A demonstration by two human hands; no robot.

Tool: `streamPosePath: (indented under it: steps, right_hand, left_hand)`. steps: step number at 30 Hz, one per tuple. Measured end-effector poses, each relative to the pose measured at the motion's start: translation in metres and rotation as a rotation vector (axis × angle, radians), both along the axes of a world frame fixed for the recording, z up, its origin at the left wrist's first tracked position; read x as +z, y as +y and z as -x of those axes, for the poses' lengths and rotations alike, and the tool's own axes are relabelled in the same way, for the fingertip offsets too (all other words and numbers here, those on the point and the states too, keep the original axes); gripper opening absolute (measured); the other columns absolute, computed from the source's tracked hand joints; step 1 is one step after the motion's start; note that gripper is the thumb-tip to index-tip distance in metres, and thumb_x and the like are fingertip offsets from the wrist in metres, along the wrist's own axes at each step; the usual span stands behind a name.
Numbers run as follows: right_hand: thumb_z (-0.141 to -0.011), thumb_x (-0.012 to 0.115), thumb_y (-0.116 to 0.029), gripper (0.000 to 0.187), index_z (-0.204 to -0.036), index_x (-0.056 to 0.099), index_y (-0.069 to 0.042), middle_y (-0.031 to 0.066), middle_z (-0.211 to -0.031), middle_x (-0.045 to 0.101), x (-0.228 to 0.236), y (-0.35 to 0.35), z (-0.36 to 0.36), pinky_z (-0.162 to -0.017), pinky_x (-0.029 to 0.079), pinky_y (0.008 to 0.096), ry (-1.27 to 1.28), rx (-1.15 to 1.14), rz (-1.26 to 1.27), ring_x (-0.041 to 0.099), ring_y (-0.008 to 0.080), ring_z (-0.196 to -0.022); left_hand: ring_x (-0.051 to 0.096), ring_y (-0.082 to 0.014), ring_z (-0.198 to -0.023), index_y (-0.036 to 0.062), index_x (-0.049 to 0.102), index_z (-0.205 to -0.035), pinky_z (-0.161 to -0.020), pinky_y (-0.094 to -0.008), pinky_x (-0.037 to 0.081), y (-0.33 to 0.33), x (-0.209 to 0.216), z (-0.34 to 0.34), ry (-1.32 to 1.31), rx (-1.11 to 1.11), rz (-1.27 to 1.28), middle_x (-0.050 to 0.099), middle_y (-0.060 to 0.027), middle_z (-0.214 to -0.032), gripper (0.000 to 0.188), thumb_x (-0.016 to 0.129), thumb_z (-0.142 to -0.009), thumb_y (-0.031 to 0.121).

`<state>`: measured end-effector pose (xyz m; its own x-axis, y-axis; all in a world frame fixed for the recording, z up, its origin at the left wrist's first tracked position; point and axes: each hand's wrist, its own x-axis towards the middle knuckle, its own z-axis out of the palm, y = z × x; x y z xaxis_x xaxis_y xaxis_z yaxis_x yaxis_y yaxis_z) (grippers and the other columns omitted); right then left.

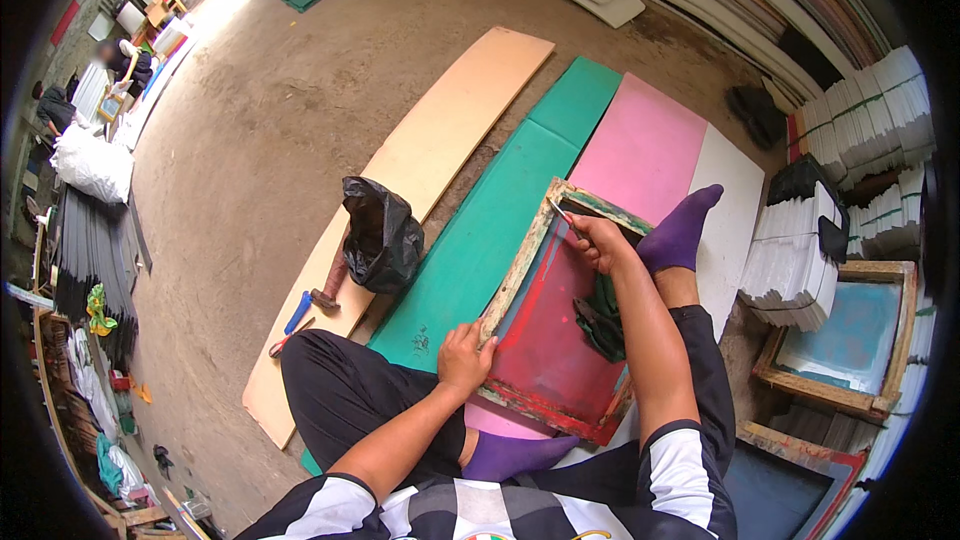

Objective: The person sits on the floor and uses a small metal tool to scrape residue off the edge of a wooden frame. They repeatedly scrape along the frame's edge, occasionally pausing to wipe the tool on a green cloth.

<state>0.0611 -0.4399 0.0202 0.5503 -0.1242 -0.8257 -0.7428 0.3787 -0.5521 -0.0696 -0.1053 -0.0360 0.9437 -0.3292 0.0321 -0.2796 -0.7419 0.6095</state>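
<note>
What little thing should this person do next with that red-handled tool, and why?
Probably bring the tip of the red-handled tool lightly onto the far left corner of the wooden screen frame. The right hand points it at that corner, and the left hand is on the left rail, which should help steady it. Whether the tip touches wood, I cannot tell.

Right here, two hands, a left hand point(465, 358) and a right hand point(600, 243); one tool point(557, 207); three wooden frames point(519, 275) close by; four sheets laid out, one tan point(440, 130), one green point(500, 210), one pink point(640, 130), one white point(735, 175); two purple socks point(683, 230); one open black bag point(395, 255); one white sack point(92, 165); over there I spot two other people point(125, 60).
</note>
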Motion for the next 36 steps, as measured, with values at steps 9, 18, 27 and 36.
streamPosePath:
  steps: [9,18,27,36]
  right_hand:
    - [-0.099,0.060,-0.035,0.038,-0.134,0.069,-0.023,0.0183,-0.119,0.073,-0.013,-0.006,0.003,-0.097,0.052,0.0455,-0.382,0.437,1.090,0.068,0.0364,-0.115]
    - [-0.099,0.058,-0.034,0.036,-0.131,0.070,-0.026,0.0178,-0.119,0.072,0.005,0.013,0.002,-0.096,0.053,0.0499,-0.307,0.510,1.220,0.068,0.0392,-0.112]
    - [-0.099,0.054,-0.027,0.035,-0.130,0.070,-0.022,0.0178,-0.113,0.074,0.019,0.021,-0.005,-0.093,0.053,0.0517,-0.288,0.673,1.324,0.069,0.0394,-0.109]
    - [-0.098,0.057,-0.023,0.037,-0.131,0.068,-0.008,0.0203,-0.122,0.071,0.002,0.004,-0.007,-0.100,0.051,0.0473,-0.379,0.532,1.063,0.066,0.0396,-0.118]
  left_hand:
    - [0.062,-0.0387,-0.102,0.0002,0.066,-0.128,-0.089,-0.0473,0.051,-0.002,0.008,0.000,0.081,0.007,0.022,0.066,-0.0178,-0.110,0.047,0.072,-0.091,0.030]
    - [0.062,-0.0358,-0.095,0.0016,0.066,-0.128,-0.085,-0.0454,0.051,0.000,0.004,-0.001,0.015,-0.001,0.019,0.065,-0.0145,-0.103,0.047,0.072,-0.090,0.029]
    - [0.063,-0.0378,-0.100,-0.0011,0.066,-0.127,-0.087,-0.0460,0.051,0.000,0.004,-0.001,0.070,0.000,0.021,0.066,-0.0180,-0.108,0.048,0.073,-0.090,0.029]
    - [0.063,-0.0380,-0.099,-0.0022,0.065,-0.127,-0.087,-0.0464,0.051,-0.004,0.009,-0.001,0.074,-0.010,0.015,0.066,-0.0184,-0.107,0.047,0.073,-0.090,0.027]
